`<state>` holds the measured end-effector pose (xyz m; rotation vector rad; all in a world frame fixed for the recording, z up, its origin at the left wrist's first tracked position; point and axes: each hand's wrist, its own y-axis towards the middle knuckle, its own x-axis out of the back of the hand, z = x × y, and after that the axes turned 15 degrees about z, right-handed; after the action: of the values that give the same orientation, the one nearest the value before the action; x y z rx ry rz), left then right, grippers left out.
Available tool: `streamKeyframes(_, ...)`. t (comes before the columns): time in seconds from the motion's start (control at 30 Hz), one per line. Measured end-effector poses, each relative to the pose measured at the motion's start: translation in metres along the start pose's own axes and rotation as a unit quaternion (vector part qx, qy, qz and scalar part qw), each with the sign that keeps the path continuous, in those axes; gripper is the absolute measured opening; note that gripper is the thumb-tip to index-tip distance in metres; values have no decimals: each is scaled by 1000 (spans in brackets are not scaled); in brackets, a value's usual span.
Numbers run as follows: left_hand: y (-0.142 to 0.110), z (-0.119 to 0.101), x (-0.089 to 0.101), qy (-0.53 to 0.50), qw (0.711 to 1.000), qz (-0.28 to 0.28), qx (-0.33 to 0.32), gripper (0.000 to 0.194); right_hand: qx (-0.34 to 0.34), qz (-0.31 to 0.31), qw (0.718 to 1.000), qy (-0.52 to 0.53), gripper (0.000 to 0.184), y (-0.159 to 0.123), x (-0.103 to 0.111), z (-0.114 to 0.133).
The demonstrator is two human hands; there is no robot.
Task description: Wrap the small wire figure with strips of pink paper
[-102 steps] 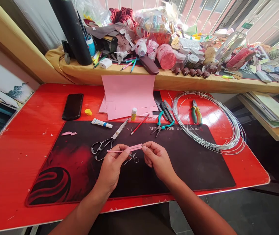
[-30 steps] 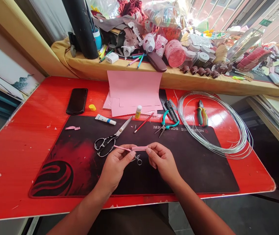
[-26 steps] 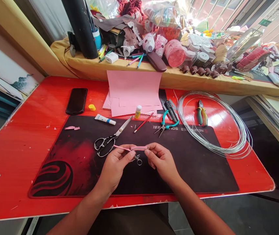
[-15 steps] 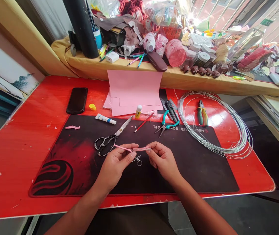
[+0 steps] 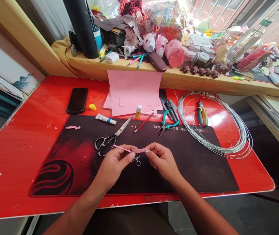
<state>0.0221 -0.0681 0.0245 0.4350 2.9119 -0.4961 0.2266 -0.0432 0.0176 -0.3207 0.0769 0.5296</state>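
— Across the red tabletop (image 5: 19,147), biggest entries first?
— Black-and-red mouse mat (image 5: 178,173) over the near half. Behind the table, a yellow-draped ledge (image 5: 178,80) heaped with craft supplies, too jumbled for an item-by-item count.
— Next lot, off the mat?
— Stacked pink paper sheets (image 5: 134,91), propped up at the back. Coil of silver wire (image 5: 243,137) at the right, with yellow-and-green-handled pliers (image 5: 202,117) lying inside the loop. Black phone (image 5: 77,101) at the left.
— On the mat or at its edge?
— Long black-handled scissors (image 5: 112,138), blades pointing away, just beyond the left hand (image 5: 113,164). Teal-handled pliers (image 5: 165,122) at the far edge. Red pencil (image 5: 144,122) between those two.
— Hands?
— Both low over the mat, close together but not touching. Thin pink strip (image 5: 123,148) spanning the gap, held level. Left thumb and fingers pinched firmly on it, one end sticking out past that hand. Right hand (image 5: 163,161) clamped on the other end between thumb and fingertips.
— Smallest entries?
— Small scissors (image 5: 137,160) on the mat, directly below the strip, between both hands. Yellow cap (image 5: 92,107) near the phone. Pink scraps (image 5: 72,127) at the mat's far-left edge.
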Motion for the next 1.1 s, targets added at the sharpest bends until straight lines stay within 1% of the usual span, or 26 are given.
streamKeyframes(0.23, 2, 2, 0, -1, 1000, -4, -6, 25, 0, 6, 1000, 3, 38, -1, -1, 2)
streamKeyframes(0.43, 5, 5, -1, -75, 997, -27, 8, 30, 17, 7, 1000, 1, 35, -2, -2, 1)
streamKeyframes(0.57, 6, 4, -3, -84, 995, -49, 8, 29, 29, 8, 1000, 2, 33, -3, -2, -1)
streamKeyframes(0.7, 6, 5, -4, -94, 994, -44, 16, 30, 30, -1, 999, 16, 35, -3, -2, -4)
streamKeyframes(0.97, 5, 5, -4, -51, 998, -41, 0, 25, 30, -15, 999, 30, 36, -2, -5, -2)
streamKeyframes(1.1, 5, 6, -6, -62, 997, -44, 0, 27, 26, -38, 998, 30, 36, 0, -8, 0)
